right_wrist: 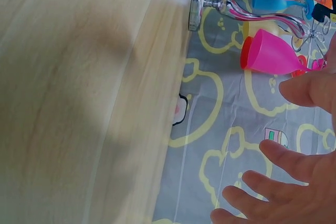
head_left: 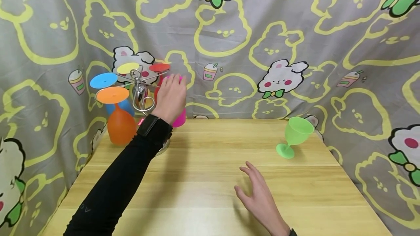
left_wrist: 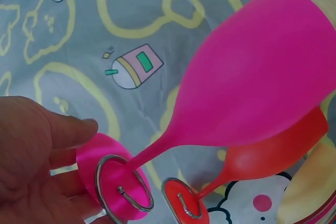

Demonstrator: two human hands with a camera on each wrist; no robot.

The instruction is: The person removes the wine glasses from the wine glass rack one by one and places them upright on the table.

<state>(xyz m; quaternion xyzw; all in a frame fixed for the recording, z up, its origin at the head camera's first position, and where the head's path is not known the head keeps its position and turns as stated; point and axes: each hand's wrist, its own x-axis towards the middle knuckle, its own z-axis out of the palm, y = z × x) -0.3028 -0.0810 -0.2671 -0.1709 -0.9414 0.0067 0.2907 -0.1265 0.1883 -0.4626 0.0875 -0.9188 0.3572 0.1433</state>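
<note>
At the far left of the table in the head view, my left hand [head_left: 170, 99] holds the foot of a pink goblet [left_wrist: 252, 72]. The left wrist view shows the thumb at the foot's rim and the fingers behind it. The goblet hangs upside down, its stem inside a wire loop of the metal goblet rack [head_left: 139, 90]. Beside it hangs a red goblet [left_wrist: 268, 153]. My right hand [head_left: 260, 199] is over the front of the table, fingers spread, holding nothing.
Orange [head_left: 121, 125], blue [head_left: 103, 80] and yellow [head_left: 128, 68] goblets also hang upside down on the rack. A green goblet [head_left: 296, 132] lies tilted on the right side of the wooden table [head_left: 203, 177]. Grey patterned cloth [head_left: 229, 94] surrounds the table's back and sides.
</note>
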